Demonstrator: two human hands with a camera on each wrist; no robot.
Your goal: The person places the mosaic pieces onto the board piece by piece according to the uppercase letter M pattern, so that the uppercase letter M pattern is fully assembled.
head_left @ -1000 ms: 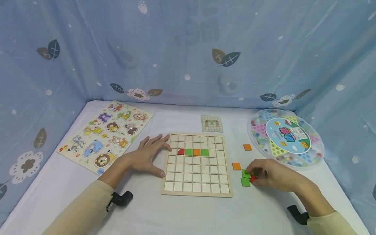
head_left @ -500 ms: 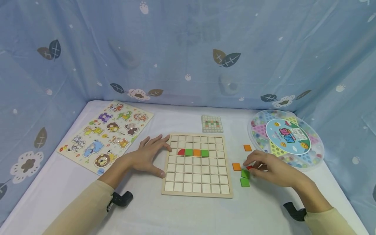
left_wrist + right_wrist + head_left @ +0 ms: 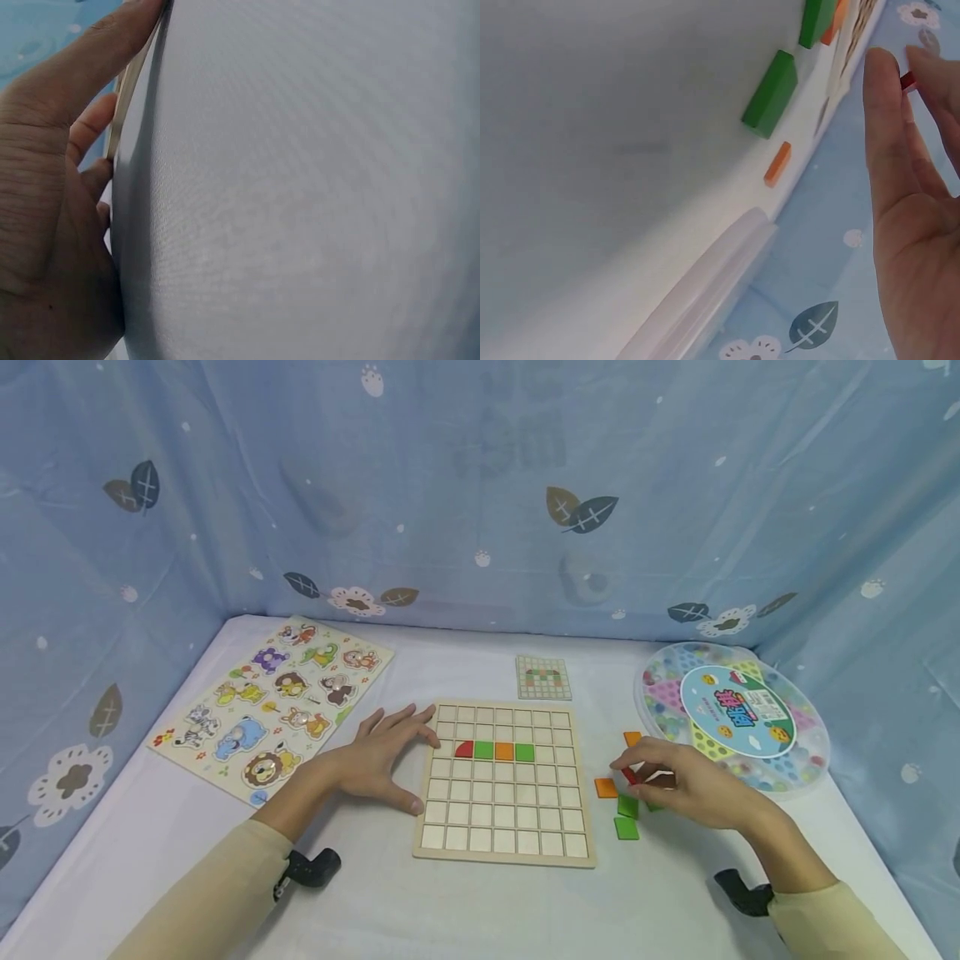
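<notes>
My right hand (image 3: 693, 783) pinches a small red tile (image 3: 628, 774) between thumb and forefinger, above the loose tiles right of the wooden grid board (image 3: 504, 817). In the right wrist view only a sliver of the red tile (image 3: 908, 81) shows between the fingertips. My left hand (image 3: 378, 760) is spread along the board's left side, with forefinger and thumb at its edge. One row of the board holds a red quarter-round tile (image 3: 465, 749), a green tile (image 3: 484, 750), an orange tile (image 3: 505, 751) and another green tile (image 3: 524, 752).
Beside the right hand lie orange tiles (image 3: 606, 788) and green tiles (image 3: 626, 828), one partly hidden under the hand. A patterned card (image 3: 543, 677) lies behind the board. An animal puzzle (image 3: 307, 697) is at the left, a round clear-edged game case (image 3: 735, 718) at the right.
My right hand has picked the red tile from among the green ones and moved it up and slightly left. The left hand stays at the board's edge.
</notes>
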